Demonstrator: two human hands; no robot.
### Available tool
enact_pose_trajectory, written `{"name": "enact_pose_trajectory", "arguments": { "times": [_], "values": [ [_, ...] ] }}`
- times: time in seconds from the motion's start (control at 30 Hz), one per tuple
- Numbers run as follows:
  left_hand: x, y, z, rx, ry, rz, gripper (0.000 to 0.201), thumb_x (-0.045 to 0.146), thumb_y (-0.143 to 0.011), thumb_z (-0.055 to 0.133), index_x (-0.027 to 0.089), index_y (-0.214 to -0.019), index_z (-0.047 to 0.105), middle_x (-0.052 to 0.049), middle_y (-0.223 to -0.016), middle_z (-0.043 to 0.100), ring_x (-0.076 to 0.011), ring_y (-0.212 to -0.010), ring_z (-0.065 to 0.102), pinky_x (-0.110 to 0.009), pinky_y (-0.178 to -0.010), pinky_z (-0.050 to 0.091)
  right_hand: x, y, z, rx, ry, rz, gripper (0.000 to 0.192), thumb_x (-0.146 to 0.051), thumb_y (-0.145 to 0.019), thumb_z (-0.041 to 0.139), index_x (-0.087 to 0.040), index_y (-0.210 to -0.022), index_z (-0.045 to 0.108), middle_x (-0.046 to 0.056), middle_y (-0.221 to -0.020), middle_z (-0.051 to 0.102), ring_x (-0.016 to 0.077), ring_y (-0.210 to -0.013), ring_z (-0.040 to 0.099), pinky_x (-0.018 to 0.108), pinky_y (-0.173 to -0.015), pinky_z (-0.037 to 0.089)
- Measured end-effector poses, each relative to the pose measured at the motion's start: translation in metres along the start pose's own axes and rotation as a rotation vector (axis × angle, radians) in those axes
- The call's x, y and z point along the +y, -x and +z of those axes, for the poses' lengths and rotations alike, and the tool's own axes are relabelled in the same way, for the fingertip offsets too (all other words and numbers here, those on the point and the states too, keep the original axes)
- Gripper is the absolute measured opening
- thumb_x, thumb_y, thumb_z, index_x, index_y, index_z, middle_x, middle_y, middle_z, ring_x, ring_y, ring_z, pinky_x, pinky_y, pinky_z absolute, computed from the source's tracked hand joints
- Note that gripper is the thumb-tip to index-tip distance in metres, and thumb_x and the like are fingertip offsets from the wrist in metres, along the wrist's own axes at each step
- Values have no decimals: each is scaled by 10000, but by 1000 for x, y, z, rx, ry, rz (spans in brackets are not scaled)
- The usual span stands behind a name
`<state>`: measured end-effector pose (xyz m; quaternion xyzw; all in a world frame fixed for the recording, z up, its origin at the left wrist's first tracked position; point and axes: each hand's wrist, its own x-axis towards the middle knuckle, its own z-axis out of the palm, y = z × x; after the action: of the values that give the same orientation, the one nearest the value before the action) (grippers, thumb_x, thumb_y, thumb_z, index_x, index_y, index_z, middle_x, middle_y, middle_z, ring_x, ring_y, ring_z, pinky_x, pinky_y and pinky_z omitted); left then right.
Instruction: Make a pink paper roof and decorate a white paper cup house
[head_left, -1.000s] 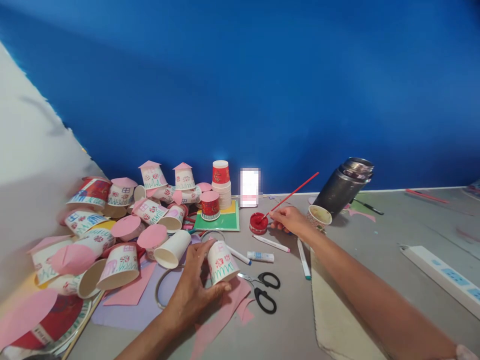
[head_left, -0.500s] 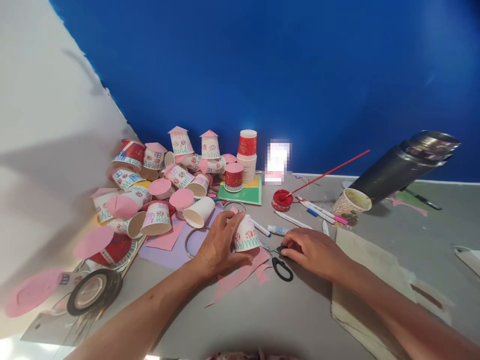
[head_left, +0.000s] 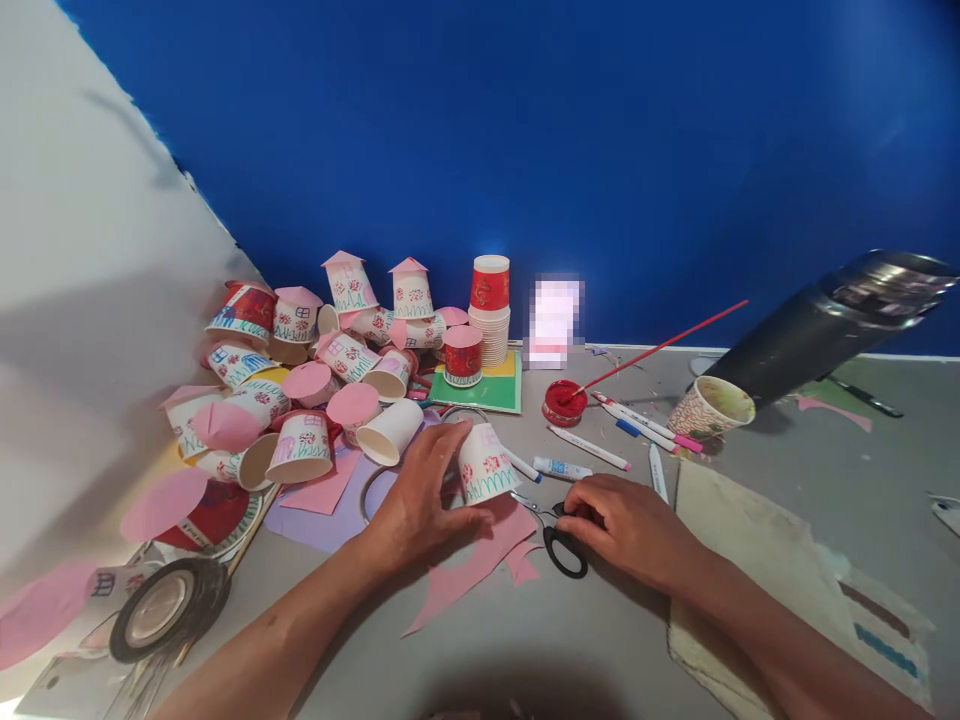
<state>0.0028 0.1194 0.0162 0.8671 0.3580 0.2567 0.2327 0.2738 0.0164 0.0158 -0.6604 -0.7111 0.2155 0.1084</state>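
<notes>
Beside my left hand (head_left: pixel 420 485) stands a white paper cup (head_left: pixel 489 468), upside down, with red flower marks, a pink patch and green zigzag lines by its rim. The fingers and thumb curve apart around the cup's left side, with a gap at the palm; any fingertip contact is unclear. My right hand (head_left: pixel 626 520) rests on the table, its curled fingers on one black handle of the scissors (head_left: pixel 565 552). The scissor blades point toward the cup. Pink paper scraps (head_left: pixel 480 565) lie in front of the cup.
Decorated cups with pink paper tops (head_left: pixel 300 445) are heaped at left, near a tape roll (head_left: pixel 159 608). Behind are a cup stack (head_left: pixel 491 290) and a red paint pot (head_left: pixel 564 402). Markers (head_left: pixel 589 447), a glue tube (head_left: pixel 561 468), a patterned cup (head_left: pixel 705 408), a black flask (head_left: pixel 795 330) and a cloth (head_left: pixel 739 560) lie rightward.
My left hand has loosened and drawn slightly left from the cup, which stays standing. My right hand remains at the scissors. The view has shifted a little.
</notes>
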Motion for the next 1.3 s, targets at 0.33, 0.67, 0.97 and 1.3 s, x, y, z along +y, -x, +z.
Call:
{"name": "enact_pose_trajectory", "arguments": {
  "times": [0.33,0.67,0.97,1.3],
  "values": [
    [-5,-2,-1,201,-110,-13,984,412,-735,904,338,-1557,370,-127,-1365,466,-372,-1308,548,-572,-1039,564,4,10,-19,-201,62,-36,210,-283,-857,728,-241,-666,652,-3,-693,725,181,-652,641,289,-596,300],
    [6,1,8,184,-266,36,750,423,-845,798,327,-1501,449,-113,-1368,475,-359,-1281,549,-534,-1064,536,26,-4,-23,321,44,127,197,-340,-978,555,-233,-887,692,32,-871,749,206,-810,672,313,-761,462],
    [0,6,3,70,-351,203,805,185,-874,653,309,-1595,318,-164,-1391,461,-382,-1324,517,-560,-1081,517,56,-19,-12,398,144,220,204,-306,-943,611,-191,-1020,761,122,-995,714,321,-1011,662,409,-844,492],
    [-7,5,3,60,-286,171,821,138,-892,586,323,-1620,257,-146,-1478,493,-340,-1310,605,-475,-1078,549,49,-21,-15,465,-17,148,169,-317,-954,558,-223,-896,686,93,-1005,729,283,-1012,647,410,-911,499]
  ]
}}
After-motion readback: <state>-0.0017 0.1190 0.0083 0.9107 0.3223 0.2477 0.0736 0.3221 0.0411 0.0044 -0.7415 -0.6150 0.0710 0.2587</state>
